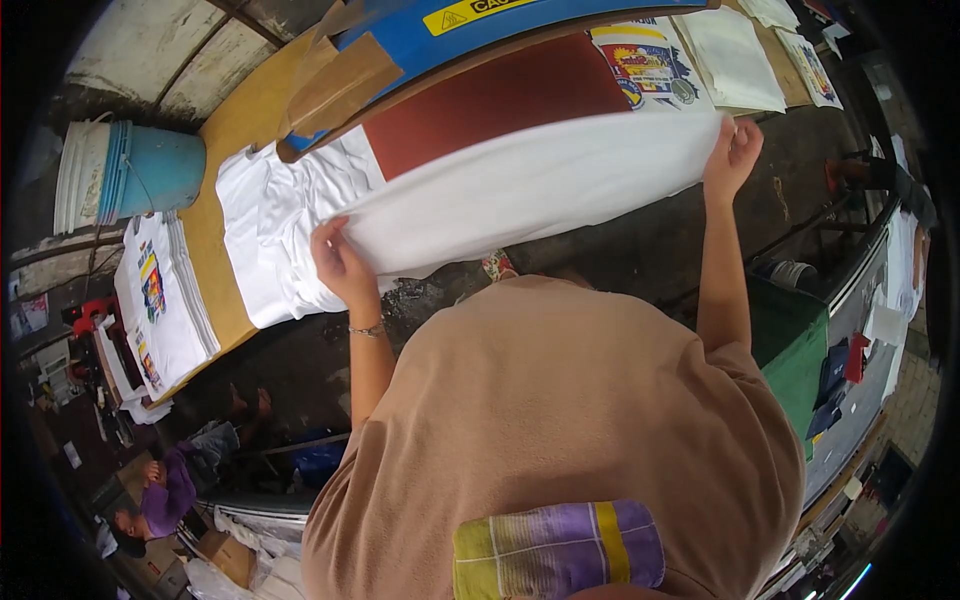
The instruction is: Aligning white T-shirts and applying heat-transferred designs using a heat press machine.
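Note:
My left hand (338,262) grips the near left edge of a plain white garment (530,190), and my right hand (733,158) grips its far right end. The cloth is stretched flat between them, just over the dark red pad (500,100) of a heat press. The press's blue upper plate (480,30) is lifted above the pad. A pile of rumpled white shirts (270,220) lies left of the pad on the wooden bench (225,130).
Printed white shirts are stacked at the left (160,300) and lie at the top right (650,60). A blue bucket (130,170) stands at the far left. Below left, a person in purple (165,495) sits on the floor. Green cloth (790,350) hangs at the right.

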### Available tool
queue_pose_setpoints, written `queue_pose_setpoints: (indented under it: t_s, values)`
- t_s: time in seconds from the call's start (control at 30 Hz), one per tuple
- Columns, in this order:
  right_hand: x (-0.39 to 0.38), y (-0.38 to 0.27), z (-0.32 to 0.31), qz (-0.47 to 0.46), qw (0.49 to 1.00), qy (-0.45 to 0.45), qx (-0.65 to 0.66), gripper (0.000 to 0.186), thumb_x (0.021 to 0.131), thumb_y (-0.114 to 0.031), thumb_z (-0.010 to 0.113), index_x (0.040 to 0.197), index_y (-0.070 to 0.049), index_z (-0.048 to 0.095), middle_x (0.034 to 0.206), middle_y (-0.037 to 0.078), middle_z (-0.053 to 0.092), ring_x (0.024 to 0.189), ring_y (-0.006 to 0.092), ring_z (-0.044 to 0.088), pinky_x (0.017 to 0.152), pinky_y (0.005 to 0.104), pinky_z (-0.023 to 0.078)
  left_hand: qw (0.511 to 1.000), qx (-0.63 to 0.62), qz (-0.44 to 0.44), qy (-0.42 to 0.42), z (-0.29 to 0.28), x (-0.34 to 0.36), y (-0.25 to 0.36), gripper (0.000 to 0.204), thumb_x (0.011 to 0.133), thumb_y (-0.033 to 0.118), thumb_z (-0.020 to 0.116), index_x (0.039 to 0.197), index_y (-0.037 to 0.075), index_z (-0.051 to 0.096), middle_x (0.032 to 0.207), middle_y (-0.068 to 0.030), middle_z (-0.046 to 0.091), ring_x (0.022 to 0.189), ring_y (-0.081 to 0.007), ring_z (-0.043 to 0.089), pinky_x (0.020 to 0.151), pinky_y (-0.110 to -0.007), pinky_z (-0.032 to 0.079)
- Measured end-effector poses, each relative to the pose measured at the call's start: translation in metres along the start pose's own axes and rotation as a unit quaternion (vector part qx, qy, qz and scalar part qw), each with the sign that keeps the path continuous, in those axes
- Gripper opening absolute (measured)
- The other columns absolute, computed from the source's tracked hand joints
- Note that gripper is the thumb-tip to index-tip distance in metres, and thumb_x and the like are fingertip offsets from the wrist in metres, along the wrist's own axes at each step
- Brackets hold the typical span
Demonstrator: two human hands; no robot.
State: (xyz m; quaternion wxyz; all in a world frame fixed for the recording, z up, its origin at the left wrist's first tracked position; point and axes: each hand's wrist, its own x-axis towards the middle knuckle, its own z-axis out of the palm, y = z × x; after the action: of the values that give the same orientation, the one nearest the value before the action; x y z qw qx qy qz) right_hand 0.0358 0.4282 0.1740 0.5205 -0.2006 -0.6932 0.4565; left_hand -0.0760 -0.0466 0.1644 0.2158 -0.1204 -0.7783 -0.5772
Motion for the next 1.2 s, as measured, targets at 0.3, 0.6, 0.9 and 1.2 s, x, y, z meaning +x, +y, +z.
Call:
queue_pose_setpoints:
  t_s: [0.3,0.6,0.9,1.2]
  values:
    - [0.124,0.134,0.117,-0.165,0.932,-0.140,-0.291,0.030,0.088,-0.028,0.050,0.104,-0.003,0.054,0.094,0.021,0.062,0.086,0.0358,0.060,0.074,0.0393,0.048,0.947,0.271,0.164,-0.058,0.027,0.117,-0.119,0.017,0.085,0.013,0.054,0.092,-0.002,0.058,0.090,-0.0155,0.062,0.084,-0.0264,0.058,0.072,-0.035,0.044]
    - [0.057,0.310,0.154,0.008,0.958,-0.258,-0.128,0.041,0.084,-0.027,0.057,0.116,-0.002,0.049,0.110,0.021,0.057,0.098,0.0349,0.057,0.080,0.0379,0.045,0.996,0.087,-0.017,-0.021,0.082,0.046,-0.184,0.021,0.088,0.016,0.054,0.093,-0.004,0.056,0.084,-0.0115,0.062,0.075,-0.0226,0.057,0.067,-0.033,0.044]
    - [-0.038,0.058,0.015,0.468,0.817,-0.323,-0.100,0.048,0.088,-0.047,0.051,0.074,-0.002,0.060,0.063,0.005,0.059,0.058,0.0155,0.057,0.053,0.0263,0.042,0.792,-0.223,-0.567,-0.054,0.024,-0.076,-0.058,0.043,0.091,0.042,0.048,0.105,0.001,0.051,0.084,-0.0033,0.054,0.070,-0.0121,0.052,0.058,-0.027,0.040]
    - [-0.048,0.074,0.025,0.522,0.797,-0.271,0.136,0.027,0.088,-0.033,0.059,0.088,-0.006,0.054,0.081,0.003,0.057,0.071,0.0129,0.058,0.061,0.0259,0.045,0.821,-0.278,-0.488,0.097,0.062,-0.067,-0.056,0.030,0.087,0.034,0.059,0.097,0.008,0.048,0.085,-0.0013,0.053,0.076,-0.0121,0.053,0.062,-0.026,0.042]
